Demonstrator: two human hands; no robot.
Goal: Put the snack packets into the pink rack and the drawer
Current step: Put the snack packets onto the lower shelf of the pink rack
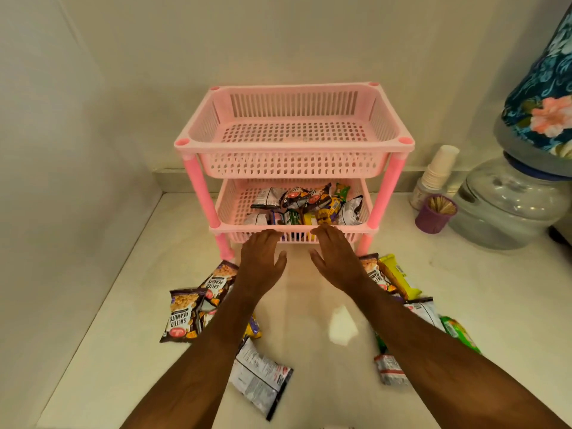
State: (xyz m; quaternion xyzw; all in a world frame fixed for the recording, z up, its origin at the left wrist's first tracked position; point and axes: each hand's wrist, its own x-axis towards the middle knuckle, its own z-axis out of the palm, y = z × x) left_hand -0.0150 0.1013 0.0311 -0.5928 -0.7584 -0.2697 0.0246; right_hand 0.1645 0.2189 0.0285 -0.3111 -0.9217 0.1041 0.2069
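A pink two-tier rack [294,147] stands on the white counter against the wall. Its upper basket holds nothing; its lower basket [230,201] holds several snack packets [309,204]. My left hand [263,258] and my right hand [335,255] hover side by side, palms down, fingers spread, just in front of the lower basket's front rim, holding nothing. Salted peanuts packets [182,314] lie to the left of my left forearm. A white packet [260,376] lies between my arms. Yellow, green and white packets [399,277] lie to the right, partly hidden by my right forearm.
At the right stand a stack of paper cups [438,170], a purple cup of toothpicks [435,213] and a large clear water jar [507,209] under a floral cloth cover [544,97]. Walls close the counter at the back and left.
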